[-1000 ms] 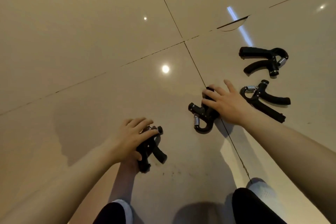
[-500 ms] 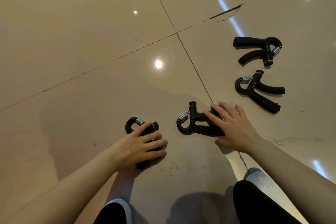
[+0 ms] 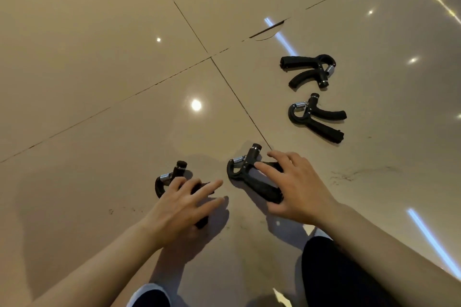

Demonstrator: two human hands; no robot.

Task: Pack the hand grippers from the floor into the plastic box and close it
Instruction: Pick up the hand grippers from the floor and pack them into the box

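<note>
Below right hand [image 3: 296, 189], hand gripper [image 3: 252, 177], touching

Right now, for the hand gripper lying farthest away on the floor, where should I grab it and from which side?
Probably by its two foam handles, from the left. The farthest hand gripper lies flat with both handles pointing left and free of anything; the spring and knob sit at its right end. Closing fingers round both handles together should lift it cleanly. The next gripper lies nearer, apart from it.

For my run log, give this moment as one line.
left hand: on near-left gripper | right hand: on middle gripper | two grippers untouched | box: unseen
</note>
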